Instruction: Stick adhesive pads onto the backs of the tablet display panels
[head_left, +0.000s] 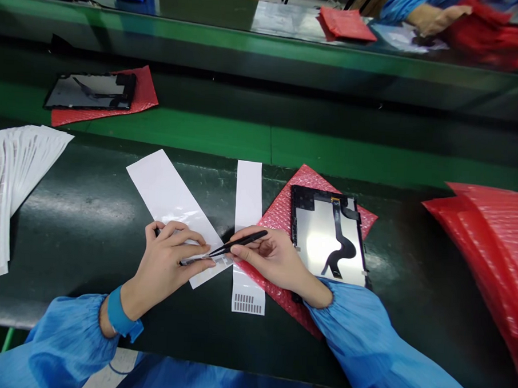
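My right hand [273,254] holds black tweezers [244,241], their tips pointing left and meeting near my left fingertips. With thumb and forefinger closed, my left hand [170,256] grips the lower end of a white sticker sheet [169,184] that lies aslant. A small dark edge shows between those fingers; its kind is hidden. Beneath my right hand runs a narrow white label strip [249,188] with rows of small dark labels at its near end. To the right, a screen panel [315,231] with a black flex cable rests on a red bubble-wrap bag [284,209].
A fanned stack of sticker sheets [6,177] lies at the left. Red bubble-wrap bags [492,244] are piled at the right. Another panel [92,91] sits on a red bag on the green surface beyond. Across it, a co-worker's hand [436,20] is near red bags.
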A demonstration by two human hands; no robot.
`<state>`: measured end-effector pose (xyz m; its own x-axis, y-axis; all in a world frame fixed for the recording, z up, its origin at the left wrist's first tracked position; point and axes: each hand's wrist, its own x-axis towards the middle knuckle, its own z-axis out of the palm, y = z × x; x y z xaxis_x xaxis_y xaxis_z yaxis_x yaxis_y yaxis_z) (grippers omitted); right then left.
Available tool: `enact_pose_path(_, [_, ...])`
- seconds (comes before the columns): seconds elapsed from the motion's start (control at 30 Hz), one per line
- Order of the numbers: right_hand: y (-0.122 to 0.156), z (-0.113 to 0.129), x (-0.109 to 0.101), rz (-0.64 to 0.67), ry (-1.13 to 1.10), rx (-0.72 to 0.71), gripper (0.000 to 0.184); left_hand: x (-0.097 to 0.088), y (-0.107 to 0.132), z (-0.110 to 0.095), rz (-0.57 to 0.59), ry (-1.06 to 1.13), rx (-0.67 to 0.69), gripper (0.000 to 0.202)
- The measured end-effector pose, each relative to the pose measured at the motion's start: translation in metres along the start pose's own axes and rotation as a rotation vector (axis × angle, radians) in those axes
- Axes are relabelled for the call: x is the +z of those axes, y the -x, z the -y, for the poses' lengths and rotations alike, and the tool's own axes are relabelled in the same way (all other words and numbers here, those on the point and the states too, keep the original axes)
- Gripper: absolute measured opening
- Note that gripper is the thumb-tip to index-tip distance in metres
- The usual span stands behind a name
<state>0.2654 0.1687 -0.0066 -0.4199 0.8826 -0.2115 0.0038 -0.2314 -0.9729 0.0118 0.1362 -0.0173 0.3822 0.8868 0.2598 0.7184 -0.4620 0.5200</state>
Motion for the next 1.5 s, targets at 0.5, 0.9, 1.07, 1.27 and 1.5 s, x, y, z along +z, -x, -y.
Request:
enact_pose_path(0.5, [-0.003, -0.002, 0.007, -0.044, -0.015, 0.014, 0.032, -0.001, 0.0, -0.006, -0.063, -0.106, 0.025, 0.025])
enact_pose_path(0.9, [0.038, 0.018, -0.122, -0.752, -0.249, -0.255, 0.045, 0.039, -0.057, -0.05, 0.05, -0.092, 0.395, 0.023])
enact_pose_path(1.07, [0.05, 0.004, -0.139, -0.728, -0.187, -0.204, 0.055, 0.053, -0.068, -0.084, 0.188, -0.152, 0.413, 0.025])
enact_pose_path(1.27, [0.043, 0.001, -0.129, -0.5, -0.034, -0.167, 0.062, 0.062, -0.061, -0.107, 0.243, -0.046, 0.489, 0.025])
enact_pose_path(1.5, [0.049, -0.006, -0.125, -0.468, 0.018, -0.181, 0.05, 0.087, -0.066, -0.086, 0.123, -0.015, 0.467, 0.031])
